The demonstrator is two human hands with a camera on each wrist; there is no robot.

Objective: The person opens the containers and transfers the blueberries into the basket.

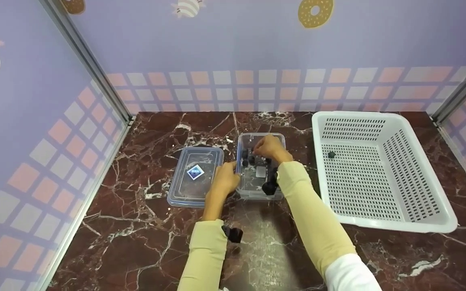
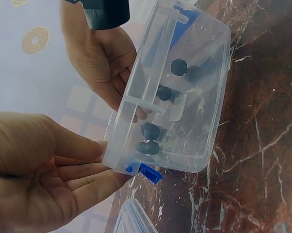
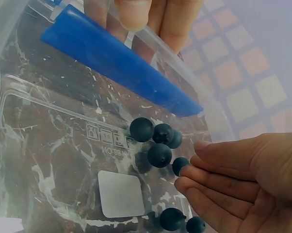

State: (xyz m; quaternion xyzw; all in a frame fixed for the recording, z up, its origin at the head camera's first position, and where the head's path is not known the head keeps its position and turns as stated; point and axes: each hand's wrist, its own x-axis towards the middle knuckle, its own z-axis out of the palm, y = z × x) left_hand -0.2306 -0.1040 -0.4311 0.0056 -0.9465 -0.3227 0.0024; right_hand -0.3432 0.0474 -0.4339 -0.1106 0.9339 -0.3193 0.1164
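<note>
One clear plastic food box [image 1: 257, 195] sits on the marble-patterned table [image 1: 136, 246], one lid [image 1: 186, 190] lying apart at its nine o'clock and one white slotted plastic basket [image 1: 382, 225] at its three o'clock.

The left hand [image 1: 227, 178] pinches the box's rim on the nine o'clock side, thumb and fingers closed over it. The right hand [image 1: 272, 148] is inside the box towards one o'clock, thumb and fingertips close together; one blueberry is at its fingertips, but I cannot tell whether it is gripped.

Seven blueberries [image 3: 159, 155] show in the box from the right wrist; one more blueberry [image 1: 331, 154] rests in the basket, towards ten o'clock. The lid bears one diamond-shaped sticker [image 1: 195, 172].
</note>
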